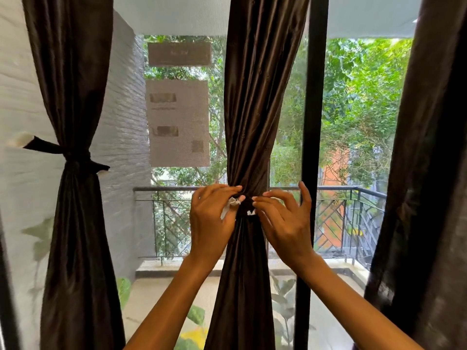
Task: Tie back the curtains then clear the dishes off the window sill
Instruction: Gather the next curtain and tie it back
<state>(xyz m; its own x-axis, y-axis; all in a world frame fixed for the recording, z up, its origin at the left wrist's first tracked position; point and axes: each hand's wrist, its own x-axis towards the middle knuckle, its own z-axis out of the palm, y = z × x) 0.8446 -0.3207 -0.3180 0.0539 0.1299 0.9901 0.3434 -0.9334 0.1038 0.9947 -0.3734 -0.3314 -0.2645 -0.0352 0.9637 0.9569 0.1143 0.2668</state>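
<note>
Left of frame: a dark brown curtain (75, 97) is hanging gathered at its waist by a dark tie-back (73, 157), the band running out to the white wall (17, 97) at the left edge.

Centre left, behind the glass: two pale paper sheets (178, 122) are showing, their print blurred.

Centre: a second dark curtain (255, 97) is hanging bunched at mid-height, where a dark tie (246, 207) with white ends is wrapping around it.

Left hand (211, 218): pinching the tie's white end between thumb and fingers at the left side of the bunched cloth.

Right hand (283, 218): thumb and first fingers are curling onto the tie at the right side of the cloth, with the remaining fingers spreading loosely upward.

Centre right: a black window frame post (313, 122) is standing upright just beside the middle curtain.

Beyond the glass: a metal balcony railing (328, 189) is running across, with green trees (358, 97) behind.

Right edge: a third dark curtain (429, 147) is hanging loose, untied.
</note>
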